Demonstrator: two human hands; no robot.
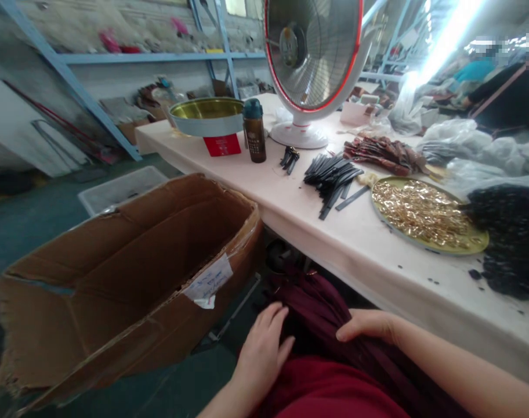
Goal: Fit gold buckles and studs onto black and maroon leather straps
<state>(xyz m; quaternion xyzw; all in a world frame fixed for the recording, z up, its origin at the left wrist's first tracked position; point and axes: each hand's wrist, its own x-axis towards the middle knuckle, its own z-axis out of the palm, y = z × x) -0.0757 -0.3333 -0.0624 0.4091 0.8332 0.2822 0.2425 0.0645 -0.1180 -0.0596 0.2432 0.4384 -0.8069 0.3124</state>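
A bundle of dark maroon fabric straps (319, 296) with some gold-coloured metal bits lies across my lap, below the table's front edge. My right hand (369, 328) grips it from the right, thumb on top and the other fingers hidden beneath. At the bundle's left side is my left hand (267, 342), its fingers loosely bent and thumb held apart. Nothing shows in that hand; whether its fingertips touch the fabric I cannot tell.
An open cardboard box (129, 278) stands to the left. On the white table (286, 203) are a heater (314, 58), a bottle (254, 132), black strips (329, 177), a tray of gold metal pieces (421, 212) and a black heap (512, 244). Another person (508, 93) is far right.
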